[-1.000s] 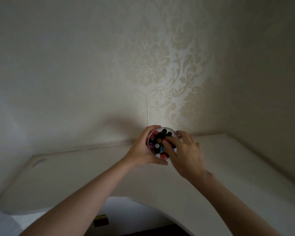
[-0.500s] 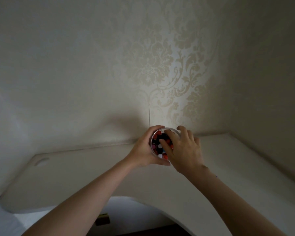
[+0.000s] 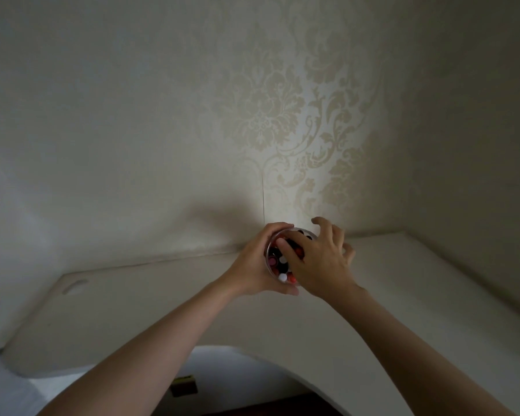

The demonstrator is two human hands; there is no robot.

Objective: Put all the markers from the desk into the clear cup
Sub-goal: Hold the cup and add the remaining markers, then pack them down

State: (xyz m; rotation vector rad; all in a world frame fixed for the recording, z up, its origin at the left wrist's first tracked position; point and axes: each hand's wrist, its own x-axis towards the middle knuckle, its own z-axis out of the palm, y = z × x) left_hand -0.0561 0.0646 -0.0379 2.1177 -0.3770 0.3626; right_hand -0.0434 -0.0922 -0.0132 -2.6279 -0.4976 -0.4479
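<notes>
Right hand [image 3: 318, 262] has spread wider over the clear cup [image 3: 275, 273] near the desk [image 3: 403, 295] corner.

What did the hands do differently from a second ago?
The right hand slid further over the top of the clear cup, and its fingers spread wide instead of poking at the markers. It holds nothing. The left hand kept gripping the cup's side, and the cup stayed at the back of the desk, full of markers.
</notes>
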